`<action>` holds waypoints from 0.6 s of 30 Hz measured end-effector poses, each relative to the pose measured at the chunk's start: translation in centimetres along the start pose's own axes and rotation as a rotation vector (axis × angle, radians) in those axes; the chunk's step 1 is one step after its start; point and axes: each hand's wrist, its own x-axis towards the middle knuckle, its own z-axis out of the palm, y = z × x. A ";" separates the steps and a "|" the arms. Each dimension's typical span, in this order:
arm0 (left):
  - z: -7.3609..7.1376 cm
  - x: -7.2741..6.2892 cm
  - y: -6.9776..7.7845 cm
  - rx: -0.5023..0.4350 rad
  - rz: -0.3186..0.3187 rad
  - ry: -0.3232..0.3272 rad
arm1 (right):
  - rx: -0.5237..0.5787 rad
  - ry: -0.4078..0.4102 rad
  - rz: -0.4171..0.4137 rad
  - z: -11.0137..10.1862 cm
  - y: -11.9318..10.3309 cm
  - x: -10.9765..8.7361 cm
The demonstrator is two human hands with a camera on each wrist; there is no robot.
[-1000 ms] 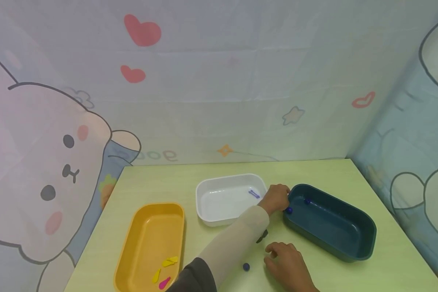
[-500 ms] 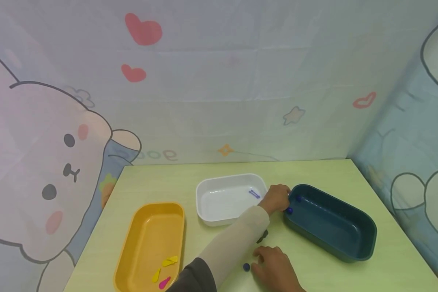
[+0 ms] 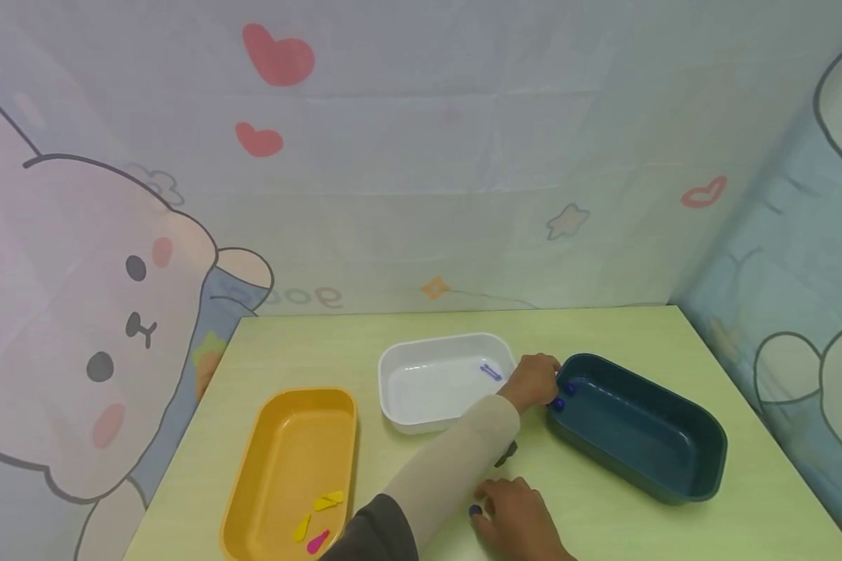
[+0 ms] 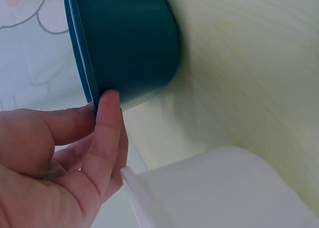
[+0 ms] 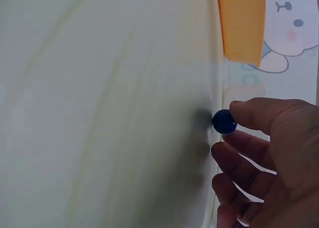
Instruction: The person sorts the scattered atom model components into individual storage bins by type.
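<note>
My left hand (image 3: 533, 382) pinches the near-left rim of a dark teal plastic bin (image 3: 631, 436); thumb and fingers lie either side of the rim in the left wrist view. Two small dark blue balls (image 3: 559, 404) sit inside the bin at that end. On the table, my right hand (image 3: 519, 520) has thumb and index finger on another small blue ball (image 5: 224, 121), pinching it from both sides. The other fingers of that hand are loosely bent in the right wrist view. From the head, the hand partly covers this ball.
A white tray (image 3: 421, 389) holding small purple pieces (image 3: 491, 372) stands left of the bin. Further left is a yellow tray (image 3: 288, 436) with several yellow pieces and one pink piece (image 3: 318, 541). A small dark object (image 3: 507, 453) lies beside the left forearm.
My right hand has moved left across the table to the loose blue ball and taken it between thumb and finger. One ball in the bin has rolled left. The left hand stays put.
</note>
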 end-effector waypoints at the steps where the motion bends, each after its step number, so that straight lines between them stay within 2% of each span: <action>1: 0.0 0.0 0.0 -0.001 -0.001 -0.001 | -0.003 0.001 -0.006 0.0 -0.1 0.0; 10: -0.1 -0.1 0.0 0.000 0.003 -0.001 | -0.058 0.014 -0.053 0.3 -0.3 0.1; 18: 0.1 0.2 -0.1 0.000 0.001 -0.005 | -0.030 -0.020 0.002 0.1 -0.1 0.2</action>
